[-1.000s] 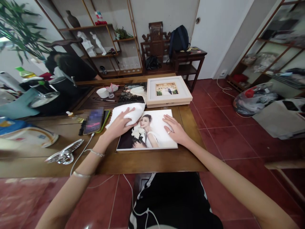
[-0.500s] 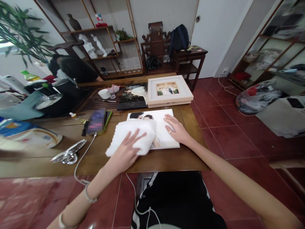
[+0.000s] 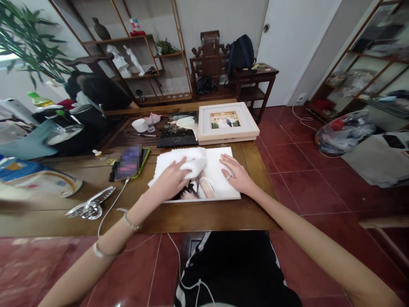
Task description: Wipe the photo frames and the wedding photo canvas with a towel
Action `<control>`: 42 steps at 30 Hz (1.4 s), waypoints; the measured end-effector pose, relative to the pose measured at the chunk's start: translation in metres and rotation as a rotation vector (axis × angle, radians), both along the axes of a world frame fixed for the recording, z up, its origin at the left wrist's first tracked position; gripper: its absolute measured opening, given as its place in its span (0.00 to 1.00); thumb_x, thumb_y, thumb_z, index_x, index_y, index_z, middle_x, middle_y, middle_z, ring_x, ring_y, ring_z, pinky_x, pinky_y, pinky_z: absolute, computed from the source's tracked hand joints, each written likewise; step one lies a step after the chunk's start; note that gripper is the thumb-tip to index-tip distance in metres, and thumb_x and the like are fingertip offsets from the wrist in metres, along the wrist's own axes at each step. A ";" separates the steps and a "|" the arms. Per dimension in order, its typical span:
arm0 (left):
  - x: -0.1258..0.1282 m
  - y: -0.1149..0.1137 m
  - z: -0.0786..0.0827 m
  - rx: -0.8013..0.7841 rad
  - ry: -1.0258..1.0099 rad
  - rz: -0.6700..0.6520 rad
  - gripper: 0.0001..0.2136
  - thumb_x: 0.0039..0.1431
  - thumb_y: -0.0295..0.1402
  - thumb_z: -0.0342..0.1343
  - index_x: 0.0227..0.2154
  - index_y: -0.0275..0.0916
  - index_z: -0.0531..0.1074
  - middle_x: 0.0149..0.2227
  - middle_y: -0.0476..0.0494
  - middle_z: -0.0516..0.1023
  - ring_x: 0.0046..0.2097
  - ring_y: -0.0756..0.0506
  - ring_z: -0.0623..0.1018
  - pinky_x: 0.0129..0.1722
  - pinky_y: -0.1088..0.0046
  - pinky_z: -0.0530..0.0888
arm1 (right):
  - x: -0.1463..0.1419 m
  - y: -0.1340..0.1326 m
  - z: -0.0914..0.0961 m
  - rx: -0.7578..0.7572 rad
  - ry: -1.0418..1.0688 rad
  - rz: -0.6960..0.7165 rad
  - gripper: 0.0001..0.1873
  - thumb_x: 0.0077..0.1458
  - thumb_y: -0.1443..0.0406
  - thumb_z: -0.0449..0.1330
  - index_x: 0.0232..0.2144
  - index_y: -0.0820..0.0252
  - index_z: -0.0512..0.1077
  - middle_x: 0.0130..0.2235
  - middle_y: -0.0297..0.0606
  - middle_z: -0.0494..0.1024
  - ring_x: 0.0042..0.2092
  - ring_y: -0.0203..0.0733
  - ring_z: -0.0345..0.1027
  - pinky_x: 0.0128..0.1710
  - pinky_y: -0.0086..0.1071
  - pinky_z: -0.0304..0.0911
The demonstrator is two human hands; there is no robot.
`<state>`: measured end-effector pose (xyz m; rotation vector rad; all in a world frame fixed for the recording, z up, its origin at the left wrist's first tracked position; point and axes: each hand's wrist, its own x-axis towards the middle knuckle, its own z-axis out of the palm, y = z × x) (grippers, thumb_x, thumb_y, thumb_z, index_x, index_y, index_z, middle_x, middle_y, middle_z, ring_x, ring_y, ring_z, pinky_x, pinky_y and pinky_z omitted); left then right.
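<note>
My left hand (image 3: 172, 179) presses a white fluffy cloth (image 3: 182, 160) against a photo panel (image 3: 220, 187), its fingers bent into the cloth's folds. The panel lies flat near the table's front edge and shows people on a white ground; the cloth hides its upper left part. On the panel's right side rests my right hand (image 3: 236, 175), fingers stretched out, with a ring on one finger. Just behind the panel are a light wooden picture frame (image 3: 249, 121) with a wedding photo and a dark photo panel (image 3: 172, 137) partly beside it.
Left on the wooden table (image 3: 211, 215) are a phone (image 3: 129, 164) with a white cable, a shiny metal object (image 3: 92, 204), a small bottle (image 3: 101, 156) and a blue-white package (image 3: 41, 179). A white cup (image 3: 139, 125) stands farther back. Another person (image 3: 99, 91) leans at the far left.
My left hand has slid the cloth up and away from me, uncovering the panel's lower part and covering its upper left. My right hand has stayed in place.
</note>
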<state>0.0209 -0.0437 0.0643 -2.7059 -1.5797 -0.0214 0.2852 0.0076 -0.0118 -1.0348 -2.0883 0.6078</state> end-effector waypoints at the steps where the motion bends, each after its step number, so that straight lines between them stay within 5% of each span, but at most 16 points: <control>1: -0.002 0.014 0.002 -0.009 0.006 0.020 0.15 0.64 0.24 0.46 0.47 0.30 0.76 0.60 0.28 0.70 0.66 0.31 0.63 0.61 0.48 0.67 | 0.000 0.000 0.000 0.001 0.002 0.002 0.21 0.62 0.64 0.53 0.55 0.61 0.72 0.63 0.50 0.67 0.67 0.51 0.55 0.67 0.53 0.53; 4: -0.004 0.042 0.007 -0.027 0.004 0.026 0.15 0.65 0.25 0.45 0.47 0.30 0.75 0.54 0.30 0.76 0.65 0.32 0.65 0.59 0.53 0.69 | 0.001 0.001 -0.002 0.005 0.003 0.009 0.21 0.62 0.64 0.53 0.56 0.62 0.72 0.63 0.50 0.67 0.67 0.51 0.55 0.66 0.54 0.53; 7: 0.004 0.041 0.007 -0.009 0.041 0.043 0.16 0.65 0.25 0.45 0.48 0.31 0.75 0.55 0.29 0.75 0.64 0.32 0.66 0.58 0.53 0.69 | 0.001 0.001 -0.003 0.005 0.005 0.012 0.21 0.62 0.64 0.53 0.56 0.60 0.72 0.63 0.49 0.67 0.67 0.51 0.55 0.66 0.54 0.53; 13: 0.029 -0.026 -0.001 -0.026 0.075 -0.052 0.14 0.61 0.23 0.50 0.45 0.34 0.77 0.66 0.33 0.63 0.68 0.29 0.59 0.61 0.43 0.65 | 0.000 0.001 -0.003 0.015 0.003 0.007 0.21 0.62 0.64 0.53 0.56 0.58 0.72 0.63 0.47 0.68 0.67 0.49 0.55 0.67 0.52 0.53; 17: 0.039 -0.082 0.000 -0.034 -0.011 -0.125 0.11 0.58 0.22 0.54 0.36 0.39 0.80 0.66 0.40 0.63 0.67 0.29 0.60 0.61 0.43 0.66 | -0.001 0.001 -0.003 0.009 0.009 0.000 0.21 0.61 0.65 0.53 0.55 0.58 0.72 0.63 0.46 0.68 0.67 0.48 0.56 0.67 0.52 0.53; 20: 0.043 -0.103 0.004 -0.045 -0.051 -0.168 0.09 0.57 0.23 0.57 0.34 0.41 0.80 0.66 0.43 0.63 0.67 0.29 0.61 0.61 0.45 0.68 | -0.001 0.001 -0.003 0.010 0.009 -0.002 0.21 0.62 0.64 0.53 0.55 0.58 0.72 0.63 0.46 0.68 0.67 0.48 0.55 0.67 0.52 0.52; 24: 0.045 -0.084 0.008 -0.090 -0.024 -0.140 0.12 0.60 0.23 0.53 0.40 0.40 0.80 0.67 0.41 0.62 0.68 0.30 0.60 0.61 0.45 0.67 | 0.000 0.001 -0.002 0.005 -0.002 0.008 0.21 0.62 0.64 0.53 0.56 0.60 0.72 0.63 0.48 0.67 0.67 0.49 0.55 0.67 0.52 0.52; 34: 0.056 0.035 -0.004 -0.015 -0.040 -0.069 0.17 0.64 0.23 0.46 0.52 0.28 0.72 0.66 0.26 0.61 0.70 0.34 0.54 0.65 0.47 0.59 | 0.002 0.001 -0.002 -0.006 0.006 0.024 0.22 0.62 0.63 0.53 0.57 0.57 0.70 0.64 0.47 0.67 0.68 0.50 0.54 0.67 0.53 0.52; 38: 0.062 0.036 -0.004 -0.011 -0.006 -0.051 0.17 0.64 0.22 0.45 0.52 0.29 0.72 0.64 0.27 0.64 0.69 0.34 0.57 0.64 0.48 0.60 | 0.002 0.001 -0.002 -0.001 0.004 0.025 0.22 0.62 0.63 0.53 0.57 0.58 0.70 0.64 0.47 0.67 0.68 0.49 0.54 0.67 0.53 0.52; 42: 0.066 0.002 -0.005 -0.001 0.036 -0.038 0.16 0.61 0.21 0.50 0.48 0.32 0.75 0.65 0.27 0.63 0.68 0.31 0.59 0.63 0.45 0.63 | 0.000 0.001 -0.001 0.018 -0.014 0.031 0.22 0.62 0.63 0.52 0.56 0.62 0.71 0.63 0.51 0.67 0.68 0.49 0.54 0.66 0.52 0.53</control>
